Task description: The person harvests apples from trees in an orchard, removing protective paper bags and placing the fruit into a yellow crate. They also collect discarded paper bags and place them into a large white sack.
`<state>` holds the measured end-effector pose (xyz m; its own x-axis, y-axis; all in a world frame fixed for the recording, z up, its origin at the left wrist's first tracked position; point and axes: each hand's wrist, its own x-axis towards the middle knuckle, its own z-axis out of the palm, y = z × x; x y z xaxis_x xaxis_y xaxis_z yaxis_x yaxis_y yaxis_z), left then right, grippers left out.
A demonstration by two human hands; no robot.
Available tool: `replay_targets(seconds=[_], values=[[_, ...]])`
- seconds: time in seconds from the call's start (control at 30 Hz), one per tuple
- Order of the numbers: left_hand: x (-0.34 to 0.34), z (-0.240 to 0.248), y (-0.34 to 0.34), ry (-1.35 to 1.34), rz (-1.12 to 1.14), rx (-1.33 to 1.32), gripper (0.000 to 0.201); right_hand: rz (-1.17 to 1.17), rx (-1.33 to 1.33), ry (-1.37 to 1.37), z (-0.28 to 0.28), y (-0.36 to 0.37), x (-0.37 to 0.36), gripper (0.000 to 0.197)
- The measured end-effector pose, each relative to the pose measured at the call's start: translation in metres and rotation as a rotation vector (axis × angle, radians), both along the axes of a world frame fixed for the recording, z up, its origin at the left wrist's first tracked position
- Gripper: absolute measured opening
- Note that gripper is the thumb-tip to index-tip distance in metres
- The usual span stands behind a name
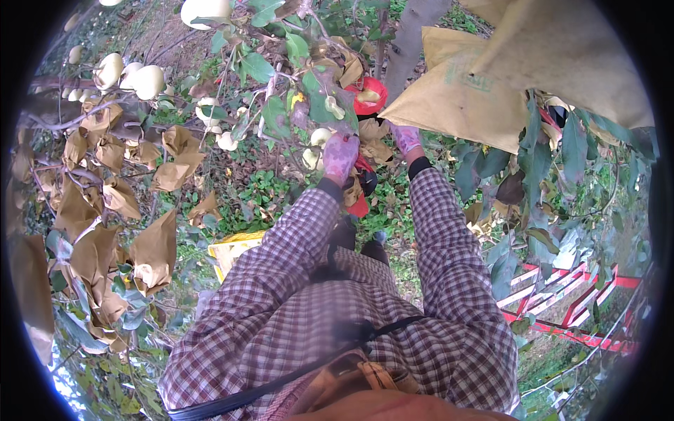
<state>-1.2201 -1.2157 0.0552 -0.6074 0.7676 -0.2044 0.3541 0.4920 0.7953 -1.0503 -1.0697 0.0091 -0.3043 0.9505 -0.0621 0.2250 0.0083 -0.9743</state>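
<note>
Both hands wear pale gloves with pink and purple patches and reach forward among fruit tree branches. My left hand is closed beside two pale round fruits; what lies in its fingers is hidden. My right hand looks curled, its fingertips partly covered by a large brown paper bag hanging close in front. Crumpled brown paper sits between the two hands, touching or nearly touching them. Just beyond is a round red object with something pale on it. Red and black material shows below the left hand.
Many brown paper bags hang on branches at left, with pale fruits above them. A yellow crate stands low by my left arm. Red metal framework is at the right. A tree trunk rises ahead.
</note>
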Motion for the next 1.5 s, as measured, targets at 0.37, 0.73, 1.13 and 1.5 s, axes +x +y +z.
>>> replay_targets(seconds=[0.37,0.73,1.13,1.5], values=[[-0.009,0.034,0.017,0.602,-0.258,0.198,0.021,-0.295,0.080,0.003,0.004,0.021,0.037,0.029],[-0.021,0.024,0.046,0.447,-0.661,-0.031,0.036,-0.014,0.294,-0.155,0.071,0.065,-0.023,0.028],[-0.013,-0.026,0.066,0.292,-0.370,0.163,0.028,-0.199,0.151,-0.085,0.030,0.030,0.024,0.027],[-0.016,-0.017,0.040,0.440,-0.319,-0.060,0.017,-0.369,0.138,-0.035,0.024,0.046,0.032,0.027]])
